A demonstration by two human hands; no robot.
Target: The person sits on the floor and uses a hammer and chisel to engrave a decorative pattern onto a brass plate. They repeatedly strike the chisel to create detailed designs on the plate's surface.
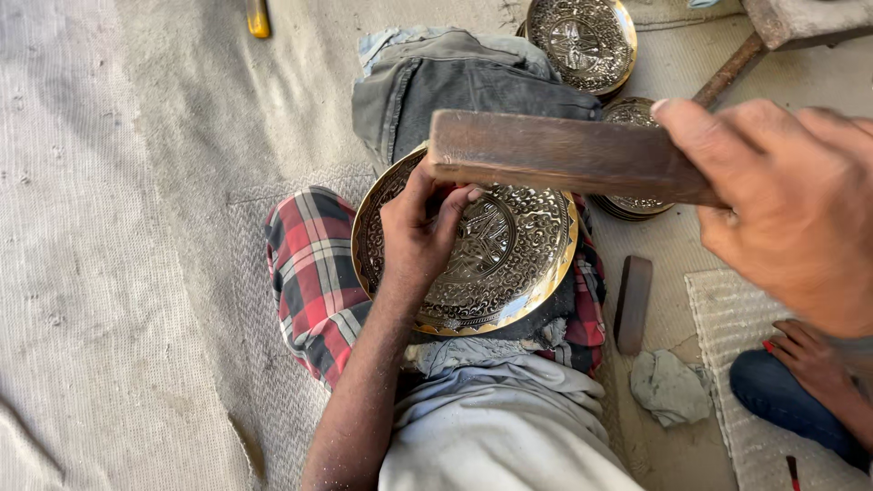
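Note:
An engraved brass plate (509, 264) with a dark patterned face and shiny gold rim rests tilted on my lap. My left hand (420, 225) lies on its upper left part, fingers pinched together as if around a small tool that I cannot make out. My right hand (789, 205) is raised close to the camera, gripping a flat wooden block (555, 155) that hovers above the plate's top edge. A folded grey denim cloth (459, 86) lies beyond the plate.
Two more engraved plates, one at the top (582, 41) and one partly hidden behind the block (632, 114), lie at the back. A dark wooden bar (634, 303) and a grey rag (671, 386) lie on the right. Another person's foot (814, 359) rests on a woven mat (727, 318).

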